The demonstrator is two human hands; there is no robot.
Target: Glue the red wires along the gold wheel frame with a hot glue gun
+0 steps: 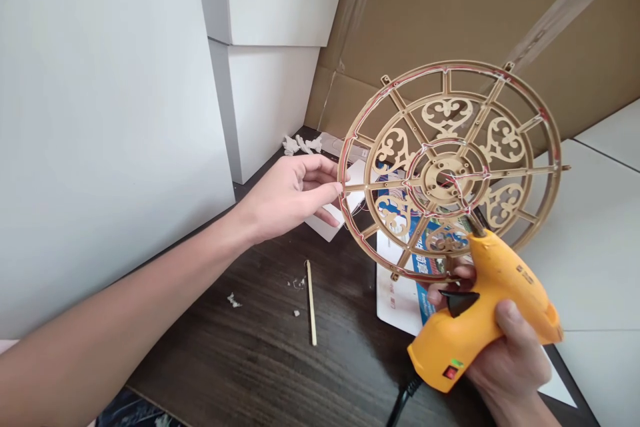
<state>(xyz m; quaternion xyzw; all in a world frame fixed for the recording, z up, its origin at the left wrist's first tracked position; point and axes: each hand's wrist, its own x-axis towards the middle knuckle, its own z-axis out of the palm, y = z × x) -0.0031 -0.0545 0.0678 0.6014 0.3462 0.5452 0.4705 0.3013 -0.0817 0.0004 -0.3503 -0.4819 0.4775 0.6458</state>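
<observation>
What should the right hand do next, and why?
Perhaps the right hand should lightly squeeze the black trigger, because the nozzle of the glue gun points toward the inner part of the round gold frame, near thin wires, while the left hand holds the frame's edge.

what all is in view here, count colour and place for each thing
table: 1, dark brown, underneath
openwork wheel: 1, gold, right of centre
wires: several, red, along the wheel
glue gun: 1, yellow, lower right
cable: 1, black, below the glue gun
thin stick: 1, pale, mid-table
small scraps: few, whitish, left of the stick
crumpled pieces: several, white, back of table
plain sheet: 1, white, behind the wheel's left side
printed sheet: 1, white and blue, behind the wheel
cardboard: 1, brown, upper right
panels: several, white, left and right sides
left hand: 1, bare, pinching the wheel's left rim
right hand: 1, bare, gripping the glue gun
</observation>
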